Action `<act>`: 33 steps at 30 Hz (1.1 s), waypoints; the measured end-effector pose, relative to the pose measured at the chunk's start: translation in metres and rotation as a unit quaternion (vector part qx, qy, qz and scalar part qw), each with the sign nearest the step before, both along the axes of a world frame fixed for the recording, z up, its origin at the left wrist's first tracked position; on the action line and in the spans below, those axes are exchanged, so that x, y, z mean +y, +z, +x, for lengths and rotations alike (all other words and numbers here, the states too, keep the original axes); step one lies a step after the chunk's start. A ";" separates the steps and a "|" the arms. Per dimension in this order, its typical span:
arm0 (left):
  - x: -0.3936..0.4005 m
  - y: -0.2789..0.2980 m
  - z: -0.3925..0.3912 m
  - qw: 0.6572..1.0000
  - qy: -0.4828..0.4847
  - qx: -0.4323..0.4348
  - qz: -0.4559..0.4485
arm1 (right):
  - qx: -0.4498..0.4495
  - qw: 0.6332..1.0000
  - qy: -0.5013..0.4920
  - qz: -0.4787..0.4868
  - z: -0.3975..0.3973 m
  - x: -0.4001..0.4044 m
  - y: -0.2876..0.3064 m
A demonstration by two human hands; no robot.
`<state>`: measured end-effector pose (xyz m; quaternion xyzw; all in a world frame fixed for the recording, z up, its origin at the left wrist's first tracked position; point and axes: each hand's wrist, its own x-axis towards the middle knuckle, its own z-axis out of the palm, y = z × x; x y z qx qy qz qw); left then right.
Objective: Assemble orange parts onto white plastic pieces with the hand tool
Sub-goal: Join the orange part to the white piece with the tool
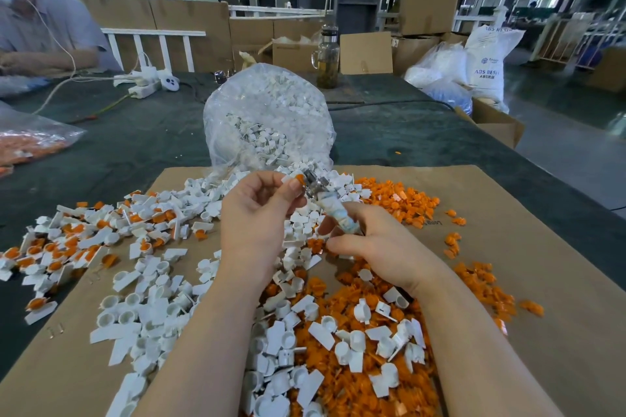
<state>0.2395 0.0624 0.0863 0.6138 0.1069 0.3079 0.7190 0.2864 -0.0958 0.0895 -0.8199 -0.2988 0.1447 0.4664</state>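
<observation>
My left hand (261, 210) pinches a small white piece with an orange part (298, 178) in it, raised above the heap. My right hand (376, 244) grips the taped handle of the hand tool (333, 205), whose metal tip points up-left and meets the orange part. Loose white plastic pieces (162, 308) and orange parts (359, 379) cover the brown cardboard sheet (542, 247) beneath my arms. Assembled white-and-orange pieces (67, 247) lie in a pile at the left.
A clear bag of white pieces (267, 118) stands behind my hands. A bag of orange parts (30, 142) lies at the far left. Another person's arm (50, 57) rests at the table's back left, near a power strip (145, 88). A glass bottle (328, 57) stands further back.
</observation>
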 end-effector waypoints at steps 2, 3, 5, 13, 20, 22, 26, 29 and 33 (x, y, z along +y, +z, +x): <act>-0.001 0.000 0.000 1.000 0.015 0.010 0.020 | -0.017 1.000 -0.014 0.012 0.000 0.002 -0.002; -0.001 -0.001 0.000 0.999 0.029 0.023 0.040 | -0.033 0.999 -0.031 0.024 0.000 0.003 -0.004; -0.004 -0.002 0.000 0.993 0.057 0.056 0.089 | -0.076 0.993 -0.075 0.055 0.003 0.006 -0.007; -0.016 -0.005 0.001 0.967 0.079 0.103 0.221 | -0.162 0.968 -0.163 0.102 0.004 0.015 -0.011; -0.017 -0.006 0.001 0.959 0.080 0.099 0.255 | -0.163 0.966 -0.179 0.085 0.005 0.016 -0.012; -0.018 -0.006 0.001 0.957 0.082 0.095 0.260 | -0.163 0.967 -0.178 0.085 0.005 0.017 -0.011; -0.016 -0.005 0.001 0.973 0.064 0.079 0.206 | -0.110 0.981 -0.132 0.092 0.005 0.011 -0.008; -0.008 -0.003 0.001 0.993 0.033 0.044 0.105 | -0.048 0.994 -0.067 0.074 0.006 0.003 -0.007; -0.002 -0.002 -0.002 0.999 0.000 -0.019 0.041 | -0.030 0.999 -0.017 0.037 0.004 0.000 -0.004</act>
